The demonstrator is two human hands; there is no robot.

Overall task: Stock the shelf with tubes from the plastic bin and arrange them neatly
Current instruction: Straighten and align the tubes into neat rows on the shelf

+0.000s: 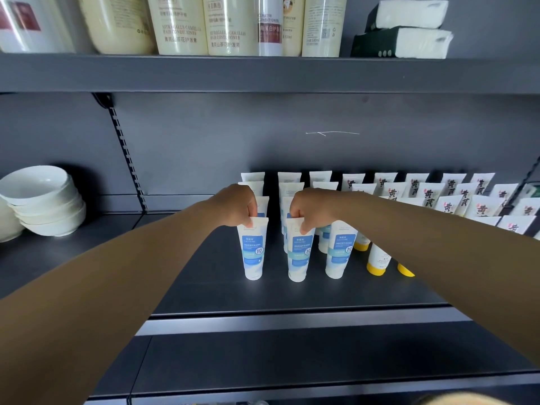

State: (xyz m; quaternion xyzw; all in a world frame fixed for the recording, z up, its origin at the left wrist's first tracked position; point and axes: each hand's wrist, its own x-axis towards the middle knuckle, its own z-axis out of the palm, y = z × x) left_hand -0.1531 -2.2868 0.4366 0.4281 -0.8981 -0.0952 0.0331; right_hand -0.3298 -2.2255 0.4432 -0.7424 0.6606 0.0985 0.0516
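Just below your fingertips (253, 217), the blue-and-white tubes (253, 249) each carry a round badge reading "控". Right of your fingers, yellow-capped tubes (428, 197) show "黄芪". Above, cream bottles (181, 24) read "ASTRAGALUS CAMELLIA HAIR CONDITIONER"; another bottle (323, 24) says "500ml".

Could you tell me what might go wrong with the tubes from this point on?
The left hand and right hand each pinch the top edge of a front blue-label tube. These stand on narrow caps, so a nudge on release could tip them into the rows behind. The right forearm also passes just over the yellow-capped tubes and might brush them.
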